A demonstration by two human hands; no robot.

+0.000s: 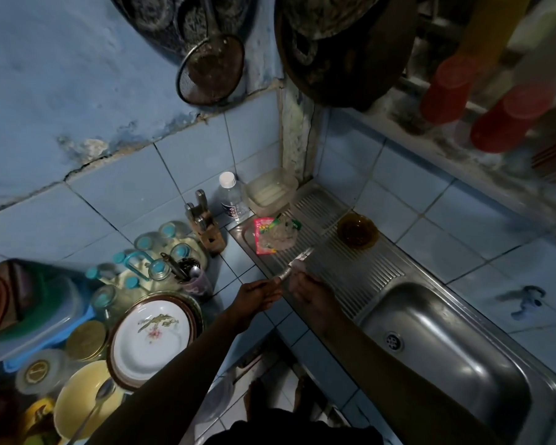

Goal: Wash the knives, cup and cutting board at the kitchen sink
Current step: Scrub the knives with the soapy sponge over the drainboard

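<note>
A knife (297, 261) with a metal handle hangs over the left end of the ribbed drainboard (360, 268), blade pointing away toward the wall. My left hand (260, 295) grips the end of its handle. Just right of it, my right hand (312, 293) pinches the knife where the handle meets the blade, though blur hides the exact finger contact. A wooden knife block (210, 231) with two more knives stands on the tiled counter by the wall. The steel sink basin (446, 354) lies to the right and holds nothing. No cutting board is in view.
A brown glass bowl (357, 233), a pink sachet with crumpled plastic (270, 236), a water bottle (231, 195) and a plastic tub (270, 189) sit at the drainboard's far end. The tap (527, 301) is on the right wall. Plates (151, 335), jars and a utensil cup (195, 279) crowd the left counter.
</note>
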